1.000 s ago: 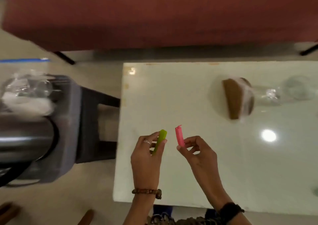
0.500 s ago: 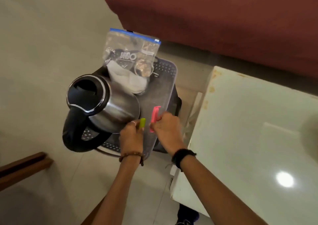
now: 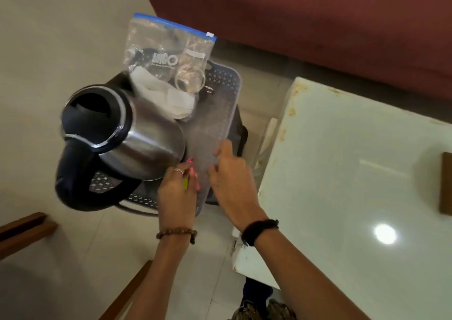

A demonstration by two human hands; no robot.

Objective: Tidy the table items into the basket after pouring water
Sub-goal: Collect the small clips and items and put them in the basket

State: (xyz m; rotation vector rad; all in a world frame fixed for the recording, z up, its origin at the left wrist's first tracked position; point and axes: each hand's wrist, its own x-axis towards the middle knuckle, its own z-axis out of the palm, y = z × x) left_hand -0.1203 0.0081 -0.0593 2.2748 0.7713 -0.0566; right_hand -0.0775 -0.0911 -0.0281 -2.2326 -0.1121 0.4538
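Left hand (image 3: pixel 176 192) grips a small green clip (image 3: pixel 186 184) and a pink clip (image 3: pixel 195 175) over the grey perforated plastic basket (image 3: pixel 221 104); right hand (image 3: pixel 228 172), loosely curled, holds nothing visible. Room: beige tiled floor (image 3: pixel 49 38), dark red sofa (image 3: pixel 318 21), glossy white tabletop (image 3: pixel 354 172) right of the basket. Basket holds a steel electric kettle with black lid (image 3: pixel 127 136) and a clear zip bag (image 3: pixel 168 57).

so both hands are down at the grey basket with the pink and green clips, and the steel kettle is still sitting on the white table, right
Not quite. In the head view the steel kettle sits in the grey basket, not on the white table. The rest holds: the left hand and right hand are down at the basket, with the pink clip and green clip at the left hand's fingers.
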